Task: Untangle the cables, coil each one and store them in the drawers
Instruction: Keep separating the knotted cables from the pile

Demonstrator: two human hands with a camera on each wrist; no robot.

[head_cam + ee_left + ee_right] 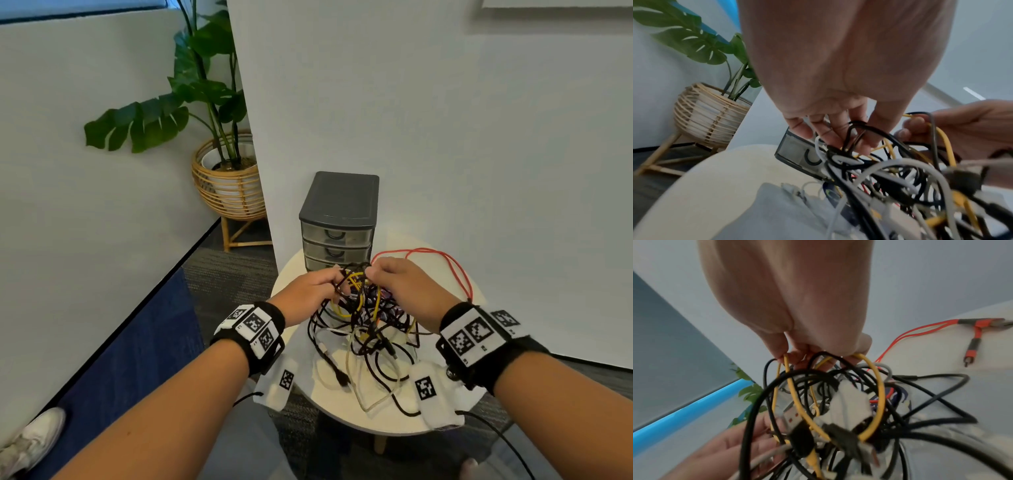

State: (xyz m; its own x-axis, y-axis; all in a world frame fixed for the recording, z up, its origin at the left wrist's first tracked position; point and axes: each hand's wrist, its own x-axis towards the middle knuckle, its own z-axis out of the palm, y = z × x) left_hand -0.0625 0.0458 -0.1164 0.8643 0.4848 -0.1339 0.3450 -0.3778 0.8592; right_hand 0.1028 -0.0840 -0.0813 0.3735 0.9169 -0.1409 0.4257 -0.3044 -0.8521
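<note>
I am pinching black cable loops (pixel 342 286) with left hand (pixel 310 291) | right hand (pixel 402 282) is gripping thin yellow cable (pixel 356 279) | grey 3-drawer plastic unit (pixel 339 222) sitting far.

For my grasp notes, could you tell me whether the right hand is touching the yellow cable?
Touching. The right wrist view shows the right hand with its fingertips curled round loops of the yellow cable, lifting them from the tangle.

I can read no words, brands or numbers here; only black-and-white square code markers on my wristbands (pixel 253 325), and those carry no legible text.
</note>
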